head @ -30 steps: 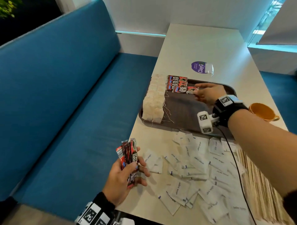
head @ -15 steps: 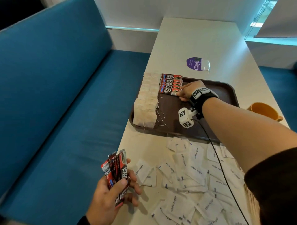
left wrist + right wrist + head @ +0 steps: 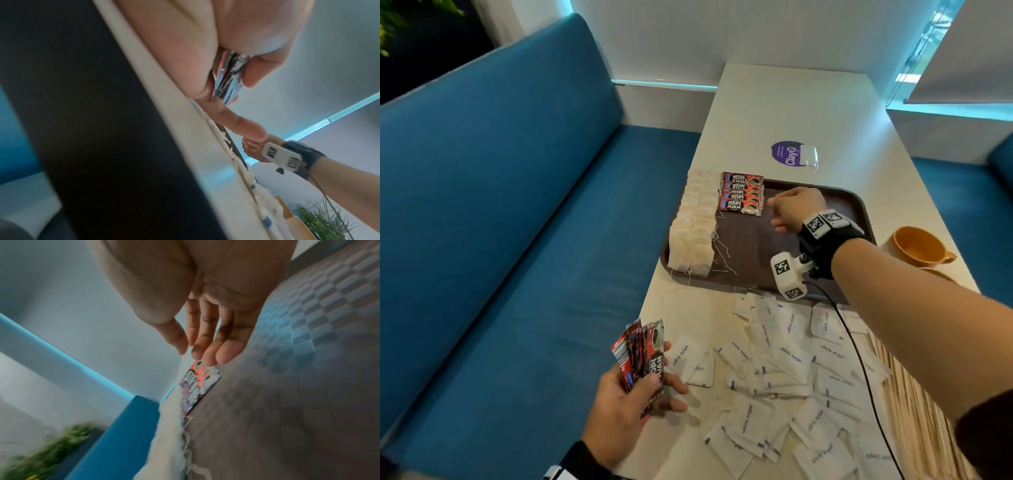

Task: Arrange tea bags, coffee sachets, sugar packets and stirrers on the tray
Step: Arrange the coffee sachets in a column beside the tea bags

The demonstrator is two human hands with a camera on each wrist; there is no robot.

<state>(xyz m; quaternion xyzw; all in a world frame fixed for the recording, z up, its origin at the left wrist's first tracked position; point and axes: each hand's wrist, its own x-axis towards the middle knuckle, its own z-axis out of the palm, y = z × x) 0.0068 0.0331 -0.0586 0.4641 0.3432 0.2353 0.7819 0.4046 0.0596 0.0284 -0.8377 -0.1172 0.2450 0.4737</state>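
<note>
Your left hand point(image 3: 626, 407) gripped a fan of spare coffee sachets point(image 3: 642, 356) above the desk's point(image 3: 791, 113) near-left edge. Further right, the tea bags point(image 3: 693, 226) lay in overlapping rows along the tray's point(image 3: 859, 205) left side, with a column of coffee sachets point(image 3: 741, 193) just beside them. Your right hand point(image 3: 796, 209) hovered over the tray with fingers relaxed, holding nothing, fingertips point(image 3: 207, 356) near the closest placed sachet. Sugar packets point(image 3: 791, 359) lay scattered on the desk below the tray; stirrers point(image 3: 914, 394) lay at far right. Risk: a brushing fingertip or the trailing wrist cable could have skewed the overlapped column.
</note>
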